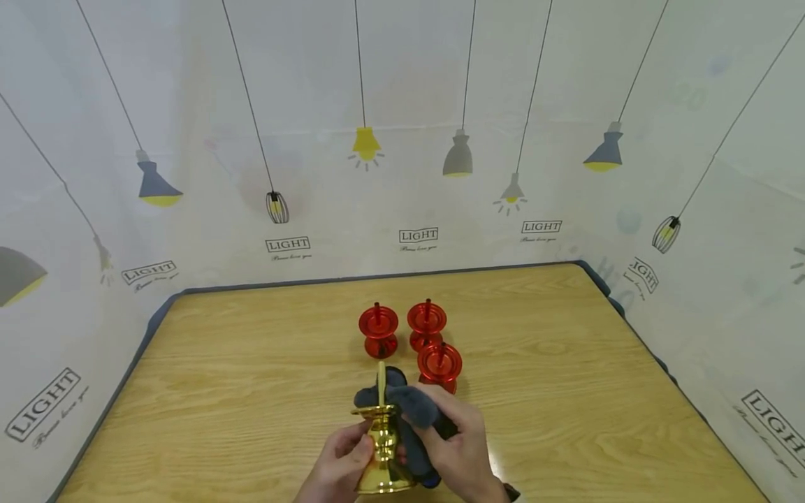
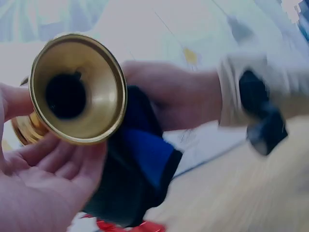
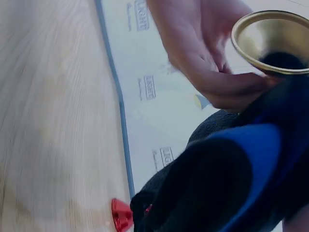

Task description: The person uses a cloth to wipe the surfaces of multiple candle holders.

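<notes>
In the head view a shiny gold candle holder (image 1: 385, 447) stands upright, its spike up, gripped around the stem by the left hand (image 1: 339, 464). The right hand (image 1: 462, 447) pinches a dark blue cloth (image 1: 415, 406) against the holder's right side, by its upper dish. From below, the left wrist view shows the holder's hollow base (image 2: 104, 92), the left fingers curled round it, and the cloth (image 2: 140, 154) hanging from the right hand (image 2: 169, 92). The right wrist view has the cloth (image 3: 203, 179) in front, covering part of the holder (image 3: 241, 41).
Three red candle holders (image 1: 379, 325) (image 1: 428, 321) (image 1: 440, 365) stand just beyond the hands on the wooden table (image 1: 251, 370). A white sheet (image 1: 314, 175) printed with lamps rises behind and at both sides of the table.
</notes>
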`<state>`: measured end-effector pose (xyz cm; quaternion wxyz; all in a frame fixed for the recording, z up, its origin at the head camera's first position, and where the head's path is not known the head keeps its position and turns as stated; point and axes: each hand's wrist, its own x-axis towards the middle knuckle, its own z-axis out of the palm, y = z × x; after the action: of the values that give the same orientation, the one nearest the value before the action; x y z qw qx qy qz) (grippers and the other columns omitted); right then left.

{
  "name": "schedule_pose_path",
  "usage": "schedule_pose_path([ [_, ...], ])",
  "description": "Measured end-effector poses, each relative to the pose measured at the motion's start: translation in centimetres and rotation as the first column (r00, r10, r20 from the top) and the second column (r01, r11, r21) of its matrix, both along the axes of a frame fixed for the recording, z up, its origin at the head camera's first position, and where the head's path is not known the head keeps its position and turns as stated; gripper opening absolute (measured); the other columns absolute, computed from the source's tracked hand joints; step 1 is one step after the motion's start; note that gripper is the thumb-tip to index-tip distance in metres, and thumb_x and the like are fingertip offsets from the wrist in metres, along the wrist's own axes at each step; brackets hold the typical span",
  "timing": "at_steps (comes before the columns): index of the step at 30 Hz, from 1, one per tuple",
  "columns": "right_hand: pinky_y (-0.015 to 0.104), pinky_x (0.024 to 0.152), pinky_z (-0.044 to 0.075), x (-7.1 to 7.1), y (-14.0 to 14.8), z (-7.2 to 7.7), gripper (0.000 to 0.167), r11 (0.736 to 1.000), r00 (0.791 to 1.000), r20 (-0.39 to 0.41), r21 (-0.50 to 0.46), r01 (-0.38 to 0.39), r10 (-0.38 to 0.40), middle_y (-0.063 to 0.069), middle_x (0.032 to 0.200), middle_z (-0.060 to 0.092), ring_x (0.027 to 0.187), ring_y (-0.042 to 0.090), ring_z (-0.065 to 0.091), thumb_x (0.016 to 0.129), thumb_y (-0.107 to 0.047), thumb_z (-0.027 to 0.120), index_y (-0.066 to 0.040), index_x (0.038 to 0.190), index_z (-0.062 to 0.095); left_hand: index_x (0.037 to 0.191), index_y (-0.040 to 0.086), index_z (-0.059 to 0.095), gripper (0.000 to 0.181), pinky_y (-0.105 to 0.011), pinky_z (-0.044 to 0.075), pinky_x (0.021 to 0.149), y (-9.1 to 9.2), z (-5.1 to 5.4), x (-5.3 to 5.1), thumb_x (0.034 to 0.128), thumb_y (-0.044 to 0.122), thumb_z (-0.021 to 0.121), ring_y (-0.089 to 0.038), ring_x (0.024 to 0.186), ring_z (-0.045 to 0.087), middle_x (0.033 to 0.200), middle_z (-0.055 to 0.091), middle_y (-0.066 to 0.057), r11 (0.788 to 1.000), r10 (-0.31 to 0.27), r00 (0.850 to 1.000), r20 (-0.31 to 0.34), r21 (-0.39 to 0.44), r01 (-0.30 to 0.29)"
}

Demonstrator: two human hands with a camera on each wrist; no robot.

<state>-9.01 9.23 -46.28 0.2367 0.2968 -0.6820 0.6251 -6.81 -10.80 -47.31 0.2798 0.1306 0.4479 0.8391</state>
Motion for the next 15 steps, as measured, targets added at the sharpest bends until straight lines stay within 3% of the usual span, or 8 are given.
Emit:
schedule_pose_path([
  [2, 0.023, 0.093, 0.055, 0.0, 0.1, -0.2, 0.037, 0.999, 0.999, -0.025, 0.023, 0.037, -0.037, 0.014, 0.108, 0.075, 0.102, 0.016, 0.072, 0.084, 0.012, 0.073, -0.003, 0.118, 0.071, 0.144, -0.005, 0.049, 0.045, -0.029, 0.057, 0.092, 0.1, 0.2, 0.1, 0.1090, 0.023, 0.046, -0.011, 0.105, 0.068, 0.115, 0.071, 0.001, 0.994, 0.052, 0.998, -0.022, -0.093, -0.053],
  [3, 0.022, 0.094, 0.054, -0.1, 0.1, -0.3, 0.038, 0.998, 0.997, -0.044, 0.035, 0.058, -0.056, 0.013, 0.108, 0.075, 0.102, 0.016, 0.072, 0.083, 0.012, 0.074, -0.003, 0.118, 0.071, 0.143, -0.009, 0.048, 0.047, -0.027, 0.057, 0.090, 0.2, 0.3, 0.2, 0.1082, 0.022, 0.047, -0.009, 0.102, 0.068, 0.113, 0.070, 0.001, 0.979, 0.106, 0.992, -0.068, -0.167, -0.116],
  [4, 0.022, 0.095, 0.053, -0.2, 0.2, -0.4, 0.039, 0.996, 0.995, -0.071, 0.046, 0.080, -0.077, 0.013, 0.108, 0.075, 0.103, 0.017, 0.072, 0.082, 0.012, 0.074, -0.003, 0.118, 0.071, 0.140, -0.013, 0.049, 0.047, -0.024, 0.056, 0.087, 0.3, 0.4, 0.2, 0.1069, 0.021, 0.050, -0.008, 0.099, 0.067, 0.110, 0.070, 0.000, 0.950, 0.163, 0.980, -0.118, -0.249, -0.188],
  [5, 0.022, 0.096, 0.053, -0.3, 0.2, -0.5, 0.039, 0.993, 0.990, -0.108, 0.056, 0.099, -0.093, 0.014, 0.107, 0.075, 0.102, 0.018, 0.072, 0.081, 0.012, 0.075, -0.003, 0.117, 0.072, 0.136, -0.014, 0.052, 0.045, -0.023, 0.056, 0.084, 0.5, 0.6, 0.2, 0.1050, 0.019, 0.055, -0.008, 0.095, 0.067, 0.107, 0.070, -0.001, 0.908, 0.217, 0.963, -0.163, -0.328, -0.260],
  [7, 0.023, 0.097, 0.053, -0.5, 0.2, -0.5, 0.041, 0.990, 0.975, -0.193, 0.071, 0.124, -0.109, 0.015, 0.106, 0.074, 0.100, 0.022, 0.072, 0.078, 0.013, 0.076, -0.001, 0.115, 0.071, 0.126, -0.013, 0.059, 0.042, -0.023, 0.055, 0.079, 1.0, 1.0, 0.3, 0.1003, 0.019, 0.063, -0.009, 0.088, 0.066, 0.101, 0.069, -0.005, 0.796, 0.300, 0.922, -0.246, -0.469, -0.384],
  [9, 0.025, 0.097, 0.053, -0.8, 0.1, -0.6, 0.041, 0.988, 0.956, -0.276, 0.083, 0.131, -0.103, 0.017, 0.104, 0.074, 0.098, 0.026, 0.072, 0.075, 0.014, 0.076, 0.000, 0.114, 0.071, 0.115, -0.007, 0.065, 0.036, -0.023, 0.056, 0.076, 1.5, 1.4, 0.3, 0.0946, 0.021, 0.072, -0.012, 0.084, 0.068, 0.098, 0.070, -0.009, 0.693, 0.348, 0.888, -0.301, -0.555, -0.460],
  [12, 0.027, 0.098, 0.054, -1.0, 0.0, -0.7, 0.040, 0.988, 0.936, -0.345, 0.101, 0.116, -0.075, 0.018, 0.103, 0.073, 0.097, 0.028, 0.071, 0.075, 0.013, 0.075, 0.001, 0.113, 0.070, 0.110, -0.003, 0.069, 0.037, -0.024, 0.057, 0.073, 1.9, 1.7, 0.5, 0.0886, 0.025, 0.080, -0.015, 0.081, 0.068, 0.097, 0.072, -0.010, 0.642, 0.376, 0.875, -0.304, -0.596, -0.483],
  [15, 0.027, 0.100, 0.053, -1.0, 0.0, -0.8, 0.040, 0.989, 0.935, -0.351, 0.108, 0.104, -0.060, 0.017, 0.103, 0.073, 0.098, 0.028, 0.071, 0.076, 0.013, 0.074, 0.001, 0.114, 0.070, 0.108, -0.002, 0.070, 0.035, -0.024, 0.057, 0.072, 1.9, 1.7, 0.7, 0.0874, 0.024, 0.081, -0.014, 0.080, 0.069, 0.098, 0.073, -0.011, 0.632, 0.390, 0.867, -0.309, -0.595, -0.496],
])
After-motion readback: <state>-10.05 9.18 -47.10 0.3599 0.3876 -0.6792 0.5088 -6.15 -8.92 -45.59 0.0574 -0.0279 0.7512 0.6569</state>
